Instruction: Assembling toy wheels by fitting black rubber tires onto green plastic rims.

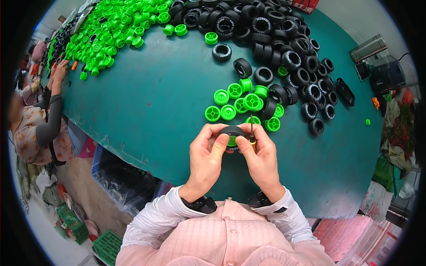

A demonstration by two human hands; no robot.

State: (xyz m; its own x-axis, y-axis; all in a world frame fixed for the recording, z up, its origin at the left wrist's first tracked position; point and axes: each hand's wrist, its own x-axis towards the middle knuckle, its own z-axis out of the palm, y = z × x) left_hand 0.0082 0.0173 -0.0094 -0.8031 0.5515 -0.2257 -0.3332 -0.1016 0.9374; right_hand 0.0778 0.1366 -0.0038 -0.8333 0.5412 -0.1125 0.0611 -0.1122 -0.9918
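Close in front of me, a black toy tyre [232, 130] with a green wheel hub [231, 141] in its opening is held between both hands. My left hand [206, 153] is closed round its left side, thumb pressing near the hub. On the other side, my right hand [261, 159] grips the tyre with its thumb against it. That hand also holds a thin tool like a screwdriver [252, 126], its dark shaft pointing away from me and a yellowish handle partly hidden by the fingers. Just beyond my fingers lie loose green hubs [228, 112].
A large heap of black tyres [275, 33] covers the far right of the green table [146, 106]. Green hubs [113, 26] are piled at the far left, where another person's hand [60, 71] reaches in. A metal flask [369, 48] stands at the right edge.
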